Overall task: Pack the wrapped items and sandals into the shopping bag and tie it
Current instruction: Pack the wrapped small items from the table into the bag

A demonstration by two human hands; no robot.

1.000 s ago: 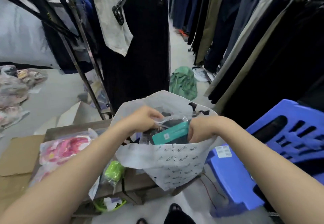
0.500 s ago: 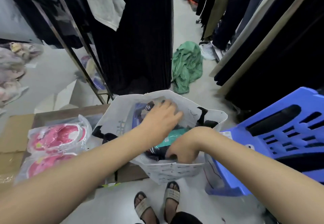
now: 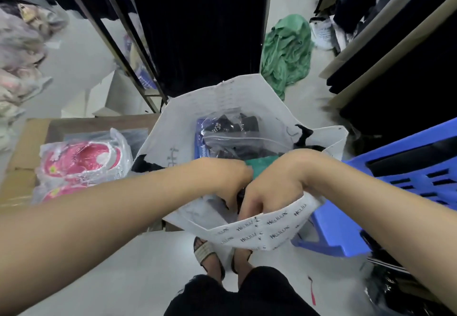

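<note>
While right hand [image 3: 269, 187] sits in bag [image 3: 272, 234], sandals [image 3: 81, 162] outside.

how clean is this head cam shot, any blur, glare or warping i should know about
Head view: wide-angle warp tilts the black metal clothes rack outward. Head view: light is soft and even, with no hard shadows. Head view: glare streaks the clear wrap on the pink sandals and on the dark wrapped item inside the white printed shopping bag. Head view: the pale wrapped bundles far left are smeared.

White shopping bag [image 3: 272, 235] printed black; pink sandals [image 3: 81, 162].
</note>
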